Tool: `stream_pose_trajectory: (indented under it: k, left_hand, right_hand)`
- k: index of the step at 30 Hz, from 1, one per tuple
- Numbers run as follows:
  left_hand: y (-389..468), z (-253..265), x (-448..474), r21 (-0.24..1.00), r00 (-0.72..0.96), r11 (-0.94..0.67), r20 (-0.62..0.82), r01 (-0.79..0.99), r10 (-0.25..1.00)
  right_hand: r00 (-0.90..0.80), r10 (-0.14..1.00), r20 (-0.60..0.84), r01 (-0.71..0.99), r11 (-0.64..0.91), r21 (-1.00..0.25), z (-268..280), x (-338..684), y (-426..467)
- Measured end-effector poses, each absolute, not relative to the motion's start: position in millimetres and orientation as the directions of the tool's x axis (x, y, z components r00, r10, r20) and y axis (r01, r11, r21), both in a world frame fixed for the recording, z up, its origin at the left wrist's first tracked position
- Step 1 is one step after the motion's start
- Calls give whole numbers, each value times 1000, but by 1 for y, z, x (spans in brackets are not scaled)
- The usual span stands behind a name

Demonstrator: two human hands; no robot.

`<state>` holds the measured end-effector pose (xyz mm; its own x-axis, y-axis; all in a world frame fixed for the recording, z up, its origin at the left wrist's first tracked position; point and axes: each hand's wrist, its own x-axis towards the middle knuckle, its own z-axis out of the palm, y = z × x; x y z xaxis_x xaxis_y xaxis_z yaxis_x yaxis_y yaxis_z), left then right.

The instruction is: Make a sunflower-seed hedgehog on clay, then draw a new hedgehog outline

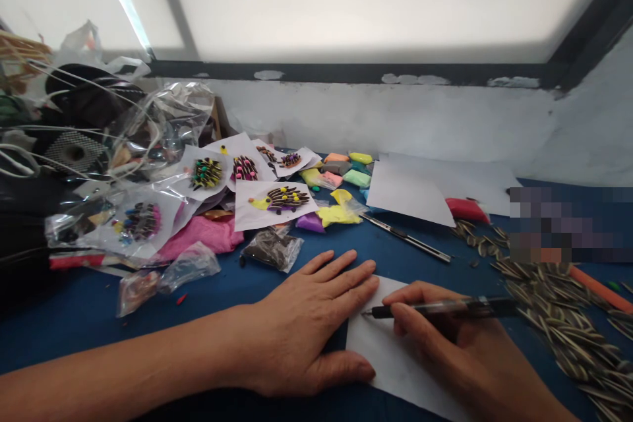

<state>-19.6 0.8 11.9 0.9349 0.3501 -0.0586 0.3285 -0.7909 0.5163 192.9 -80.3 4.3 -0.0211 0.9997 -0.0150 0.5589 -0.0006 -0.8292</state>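
While the left hand [306, 323] lies against the paper [390, 356] on the table [89, 310], the right hand [459, 343] holds a pen [445, 307].
The right fingers clamp it low, likely for control; the left spread apart, seemingly to steady the paper. Seeds [558, 316] lie right of the paper.

The left arm [148, 359] is bare — smooth from forearm to wrist, a broad-backed left hand [291, 326], slender fingers [341, 267] with rounded tips — and the right hand [467, 349] is bare too.
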Motion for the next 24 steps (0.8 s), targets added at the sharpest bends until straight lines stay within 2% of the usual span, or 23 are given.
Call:
stream_pose_trajectory:
  k: [8, 24]
  left_hand:
    - [0, 12, -21, 504, 934, -794, -76, 339, 350]
    - [1, 11, -20, 468, 932, -809, -116, 356, 343]
  right_hand:
    - [-52, 998, -21, 595, 15, -803, 4, 197, -81]
    - [-9, 999, -37, 529, -26, -848, 4, 198, -87]
